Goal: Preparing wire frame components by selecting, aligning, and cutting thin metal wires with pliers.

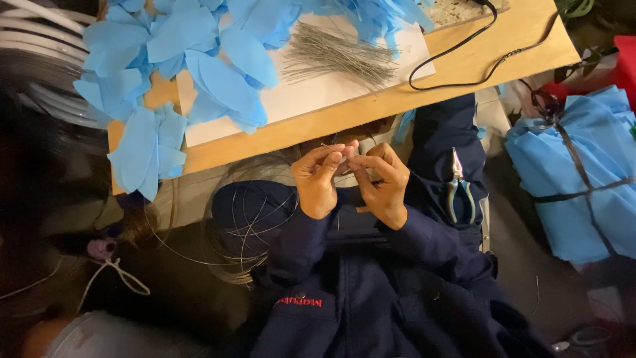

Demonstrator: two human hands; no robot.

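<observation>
Both hands pinch thin wire over the lap, below the surface edge.

Wooden surface (464,63) carries blue petal cutouts (225,86) & a bundle of cut wires (338,56), within reach. Coil of wire (252,219) on lap feeds the work. Pliers (458,189) on thigh, handy. Left hand (318,179) & right hand (383,182): each grip clamped on wire piece (344,158), fingertips touching, prob. to steady it.

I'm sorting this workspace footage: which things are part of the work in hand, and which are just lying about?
In hand:
left hand and right hand, pinching a thin wire
wire coil on the lap

Lying about:
pliers
cut wire pile
blue petals
black cable
tied blue bundle
</observation>
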